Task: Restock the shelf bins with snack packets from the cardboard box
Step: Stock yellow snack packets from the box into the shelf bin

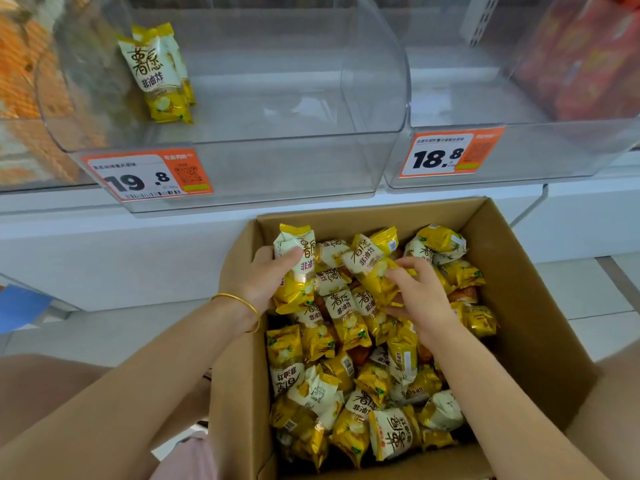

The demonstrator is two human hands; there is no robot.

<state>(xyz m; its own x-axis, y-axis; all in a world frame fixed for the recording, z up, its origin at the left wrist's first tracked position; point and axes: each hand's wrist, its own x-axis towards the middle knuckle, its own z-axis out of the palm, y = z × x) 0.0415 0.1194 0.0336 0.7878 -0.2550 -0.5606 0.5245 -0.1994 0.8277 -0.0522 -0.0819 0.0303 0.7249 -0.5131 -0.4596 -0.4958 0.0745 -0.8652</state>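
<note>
Above the cardboard box, a clear bin with orange price tag.

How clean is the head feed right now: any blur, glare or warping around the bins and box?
Head view: snack packets in the cardboard box and the 19.8 price tag are sharp; orange stock far left and red stock far right are blurred; the clear bin shows only mild reflections; the shelf edge bows from the wide lens.
</note>
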